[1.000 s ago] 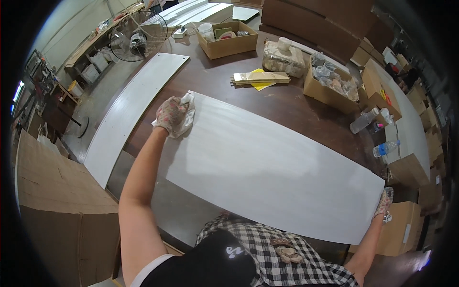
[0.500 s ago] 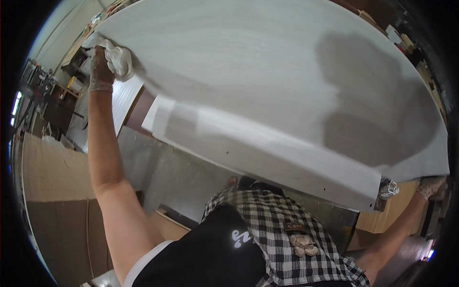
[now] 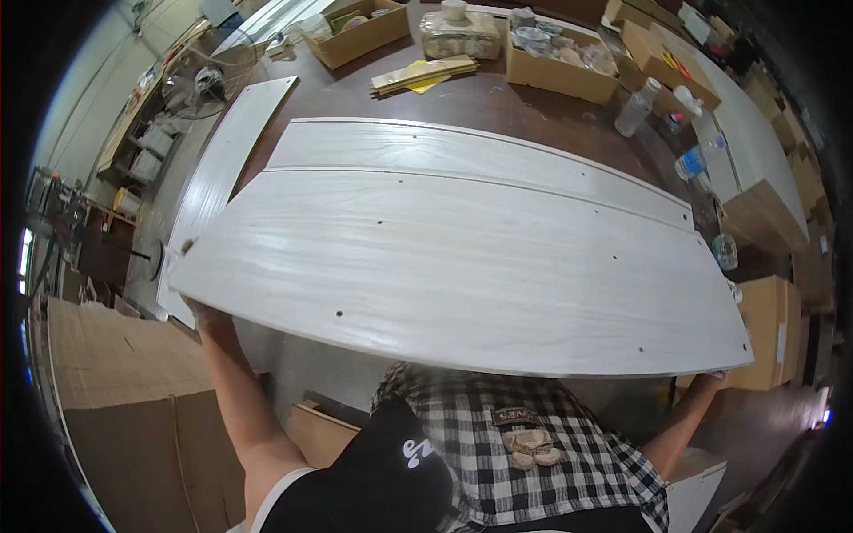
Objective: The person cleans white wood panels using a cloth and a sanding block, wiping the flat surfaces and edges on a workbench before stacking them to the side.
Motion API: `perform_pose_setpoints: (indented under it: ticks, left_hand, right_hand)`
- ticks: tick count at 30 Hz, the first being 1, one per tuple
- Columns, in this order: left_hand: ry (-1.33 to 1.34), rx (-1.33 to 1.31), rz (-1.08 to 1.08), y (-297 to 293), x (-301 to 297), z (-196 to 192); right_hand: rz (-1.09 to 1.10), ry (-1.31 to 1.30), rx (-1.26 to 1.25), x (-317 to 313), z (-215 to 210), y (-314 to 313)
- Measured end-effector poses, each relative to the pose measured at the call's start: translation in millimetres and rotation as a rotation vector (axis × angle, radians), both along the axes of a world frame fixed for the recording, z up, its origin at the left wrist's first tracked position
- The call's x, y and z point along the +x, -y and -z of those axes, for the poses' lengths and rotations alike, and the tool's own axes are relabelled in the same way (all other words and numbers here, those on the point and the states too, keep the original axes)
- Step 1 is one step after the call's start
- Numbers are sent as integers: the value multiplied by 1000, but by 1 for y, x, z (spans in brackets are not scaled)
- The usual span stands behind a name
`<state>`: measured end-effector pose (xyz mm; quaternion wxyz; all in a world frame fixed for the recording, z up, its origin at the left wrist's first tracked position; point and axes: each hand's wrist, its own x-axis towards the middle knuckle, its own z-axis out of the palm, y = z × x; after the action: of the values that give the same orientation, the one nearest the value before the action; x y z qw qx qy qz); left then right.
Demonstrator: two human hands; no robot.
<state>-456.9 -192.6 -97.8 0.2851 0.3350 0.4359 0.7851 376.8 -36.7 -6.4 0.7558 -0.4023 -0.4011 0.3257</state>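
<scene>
A wide white wood-grain panel (image 3: 480, 275) with several small dark holes is held nearly flat in front of me. My left hand (image 3: 203, 311) grips its left end; most of the fingers are hidden behind the edge. A bit of white cloth (image 3: 174, 265) shows by that hand. At the near right corner my right hand (image 3: 713, 377) holds the panel from below, almost wholly covered by it. Just beyond lies another white panel (image 3: 498, 160) with holes; I cannot tell whether the two touch.
On the dark brown table (image 3: 346, 98) a long white board (image 3: 235, 147) lies at left. Farther back are an open carton (image 3: 360, 40), wooden strips (image 3: 422, 75) and a box of wrapped parts (image 3: 560, 75). Bottles (image 3: 638, 108) stand at right. A fan (image 3: 209, 84) is at far left.
The large panel has tipped from steeply raised to nearly flat, uncovering the table and the panel beyond. My left hand has come down and the right hand inward; the cloth at the left is mostly hidden now.
</scene>
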Motion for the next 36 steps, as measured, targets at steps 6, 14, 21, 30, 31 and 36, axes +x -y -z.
perform_pose_setpoints:
  ticks: [6,14,21,30,31,36]
  left_hand:
    - [362,-115,-83,26,-27,98]
    - [476,-297,-92,76,-94,157]
    - [411,-199,479,109,-107,18]
    - [-933,-1175,161,-15,47,-28]
    - [-494,-1107,182,-22,61,-35]
    - [-410,-881,54,4,87,-20]
  right_hand:
    - [-20,232,-265,-41,13,77]
    - [-516,518,-726,-130,59,137]
    - [-800,684,-749,-153,75,131]
    - [-782,835,-625,-154,79,107]
    - [-730,857,-601,-149,75,103]
    - [-461,1086,-379,-160,43,89]
